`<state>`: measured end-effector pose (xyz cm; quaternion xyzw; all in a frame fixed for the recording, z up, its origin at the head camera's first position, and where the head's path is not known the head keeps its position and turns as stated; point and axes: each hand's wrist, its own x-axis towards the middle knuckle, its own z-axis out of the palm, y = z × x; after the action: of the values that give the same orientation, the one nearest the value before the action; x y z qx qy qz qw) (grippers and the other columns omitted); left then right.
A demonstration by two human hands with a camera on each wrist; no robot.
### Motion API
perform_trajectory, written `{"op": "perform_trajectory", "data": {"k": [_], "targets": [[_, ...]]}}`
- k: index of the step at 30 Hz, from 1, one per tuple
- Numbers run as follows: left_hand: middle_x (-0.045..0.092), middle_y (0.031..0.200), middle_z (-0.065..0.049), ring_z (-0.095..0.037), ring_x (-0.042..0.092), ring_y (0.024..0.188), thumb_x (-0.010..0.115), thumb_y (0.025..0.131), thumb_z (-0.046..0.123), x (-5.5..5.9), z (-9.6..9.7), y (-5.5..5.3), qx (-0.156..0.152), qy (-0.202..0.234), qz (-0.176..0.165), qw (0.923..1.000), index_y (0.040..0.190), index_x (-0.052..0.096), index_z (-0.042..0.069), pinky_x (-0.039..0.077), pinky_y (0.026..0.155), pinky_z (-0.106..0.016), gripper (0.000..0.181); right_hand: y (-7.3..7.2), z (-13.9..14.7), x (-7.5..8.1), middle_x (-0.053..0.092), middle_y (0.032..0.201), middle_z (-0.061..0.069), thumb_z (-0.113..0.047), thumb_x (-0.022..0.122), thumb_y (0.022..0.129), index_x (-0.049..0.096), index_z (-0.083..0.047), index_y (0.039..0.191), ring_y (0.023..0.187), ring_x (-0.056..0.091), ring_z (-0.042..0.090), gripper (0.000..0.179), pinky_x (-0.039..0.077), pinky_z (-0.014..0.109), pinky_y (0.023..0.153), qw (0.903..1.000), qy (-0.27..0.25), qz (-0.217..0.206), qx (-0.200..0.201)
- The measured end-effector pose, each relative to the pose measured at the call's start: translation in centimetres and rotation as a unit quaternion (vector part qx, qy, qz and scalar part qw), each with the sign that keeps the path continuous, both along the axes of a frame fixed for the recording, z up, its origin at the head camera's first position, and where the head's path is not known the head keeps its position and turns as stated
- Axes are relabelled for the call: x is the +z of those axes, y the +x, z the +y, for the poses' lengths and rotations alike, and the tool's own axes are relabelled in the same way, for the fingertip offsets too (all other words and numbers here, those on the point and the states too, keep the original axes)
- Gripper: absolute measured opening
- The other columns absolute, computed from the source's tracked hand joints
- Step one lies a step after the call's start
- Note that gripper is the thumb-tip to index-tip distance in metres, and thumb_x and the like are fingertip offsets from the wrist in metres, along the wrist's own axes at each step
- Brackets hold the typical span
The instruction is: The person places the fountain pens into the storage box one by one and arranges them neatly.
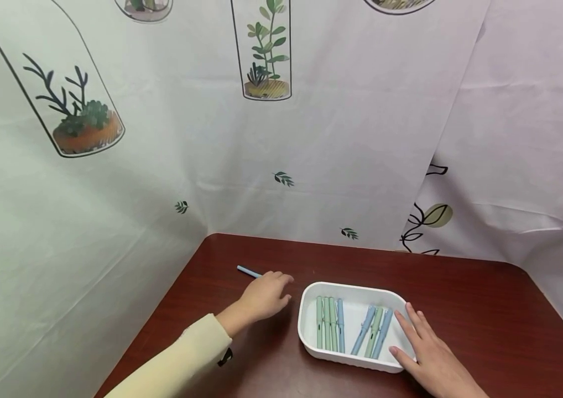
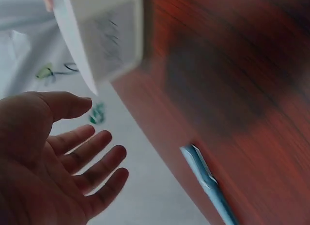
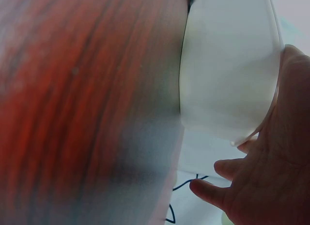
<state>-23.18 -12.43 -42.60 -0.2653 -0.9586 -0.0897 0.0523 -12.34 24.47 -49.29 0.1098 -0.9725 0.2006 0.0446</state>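
Observation:
My left hand [image 1: 264,296] hovers over the table between a lone blue pen [image 1: 248,271] and a white tray [image 1: 346,358]. Its fingers are loosely spread and hold nothing; the left wrist view shows the pen's capped end on the wood. My right hand [image 1: 429,356] rests its spread fingers on the tray's right rim, with the thumb over the near right corner. Inside the tray, three green pens [image 1: 327,326] and a blue pen [image 1: 341,326] lie side by side at left. At right are two more blue pens [image 1: 382,334] with a green pen [image 1: 374,333] between them.
The dark red-brown wooden table [image 1: 490,309] has rounded far corners. White cloth [image 1: 351,138] printed with plants hangs behind it and at both sides. A small black object [image 1: 225,357] shows beside the left sleeve.

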Motion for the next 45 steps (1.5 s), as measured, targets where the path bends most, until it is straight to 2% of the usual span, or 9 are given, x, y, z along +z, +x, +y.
{"op": "perform_trajectory", "data": {"k": [3, 6, 13, 18, 25, 35, 40, 45], "targets": [[0.069, 0.115, -0.008, -0.025, 0.065, 0.103, 0.073, 0.093, 0.023, -0.7, -1.5, -1.0, -0.01, -0.029, 0.028, 0.9991, 0.125, 0.067, 0.007, 0.057, 0.084, -0.041, 0.037, 0.0, 0.0, 0.0, 0.023, 0.166, 0.017, -0.059, 0.063, 0.093, 0.041, -0.014, 0.156, 0.145, 0.029, 0.049, 0.08, 0.04, 0.073, 0.097, 1.0, 0.001, -0.001, 0.0], [0.068, 0.116, -0.009, -0.026, 0.065, 0.104, 0.074, 0.092, 0.021, -1.6, -3.0, -2.2, -0.008, -0.044, 0.04, 0.9982, 0.125, 0.067, 0.006, 0.056, 0.085, -0.042, 0.037, -0.1, 0.0, 0.0, 0.023, 0.165, 0.017, -0.059, 0.063, 0.093, 0.042, -0.013, 0.156, 0.145, 0.029, 0.049, 0.08, 0.04, 0.073, 0.097, 1.0, 0.0, -0.002, 0.001], [0.064, 0.125, -0.012, -0.032, 0.06, 0.114, 0.073, 0.093, 0.018, -3.0, -6.0, -4.4, 0.022, -0.047, -0.012, 0.9986, 0.129, 0.064, 0.004, 0.053, 0.093, -0.047, 0.039, -0.1, 0.1, -0.1, 0.022, 0.166, 0.017, -0.061, 0.062, 0.092, 0.042, -0.014, 0.156, 0.145, 0.028, 0.05, 0.081, 0.039, 0.074, 0.096, 0.9998, -0.002, -0.019, 0.002], [0.061, 0.13, -0.012, -0.033, 0.057, 0.12, 0.073, 0.094, 0.019, -3.6, -7.3, -5.6, 0.034, -0.055, -0.027, 0.9976, 0.132, 0.061, 0.006, 0.05, 0.097, -0.051, 0.042, -0.2, 0.1, -0.2, 0.022, 0.166, 0.017, -0.06, 0.063, 0.093, 0.043, -0.014, 0.155, 0.145, 0.029, 0.05, 0.081, 0.039, 0.074, 0.097, 0.9999, -0.003, -0.016, 0.003], [0.058, 0.137, -0.013, -0.034, 0.052, 0.127, 0.073, 0.094, 0.019, -4.1, -8.0, -6.7, 0.033, -0.051, -0.036, 0.9975, 0.135, 0.059, 0.007, 0.045, 0.101, -0.055, 0.044, -0.3, 0.0, -0.1, 0.023, 0.166, 0.017, -0.06, 0.064, 0.092, 0.043, -0.014, 0.155, 0.145, 0.029, 0.05, 0.081, 0.039, 0.073, 0.097, 0.9999, -0.003, -0.013, -0.001], [0.057, 0.14, -0.013, -0.035, 0.049, 0.132, 0.071, 0.095, 0.018, -5.3, -8.6, -8.2, 0.045, -0.052, -0.049, 0.9964, 0.136, 0.06, 0.008, 0.043, 0.105, -0.057, 0.044, -0.1, 0.1, -0.2, 0.022, 0.166, 0.018, -0.061, 0.063, 0.092, 0.043, -0.014, 0.155, 0.145, 0.027, 0.051, 0.082, 0.038, 0.074, 0.097, 0.9993, -0.012, -0.035, -0.003], [0.055, 0.144, -0.016, -0.038, 0.046, 0.136, 0.072, 0.094, 0.015, -5.2, -8.8, -8.7, 0.056, -0.039, -0.063, 0.9957, 0.137, 0.06, 0.006, 0.04, 0.108, -0.059, 0.045, -0.2, 0.1, 0.0, 0.022, 0.166, 0.017, -0.061, 0.063, 0.091, 0.043, -0.014, 0.155, 0.146, 0.026, 0.051, 0.082, 0.038, 0.075, 0.097, 0.9992, -0.012, -0.038, -0.006], [0.05, 0.15, -0.018, -0.04, 0.041, 0.141, 0.07, 0.096, 0.016, -5.0, -8.8, -8.8, 0.059, -0.031, -0.093, 0.9934, 0.141, 0.057, 0.007, 0.035, 0.111, -0.061, 0.048, -0.2, 0.0, 0.0, 0.021, 0.166, 0.017, -0.062, 0.063, 0.091, 0.042, -0.014, 0.156, 0.146, 0.025, 0.05, 0.083, 0.037, 0.075, 0.098, 0.9987, -0.015, -0.049, -0.008]]}}
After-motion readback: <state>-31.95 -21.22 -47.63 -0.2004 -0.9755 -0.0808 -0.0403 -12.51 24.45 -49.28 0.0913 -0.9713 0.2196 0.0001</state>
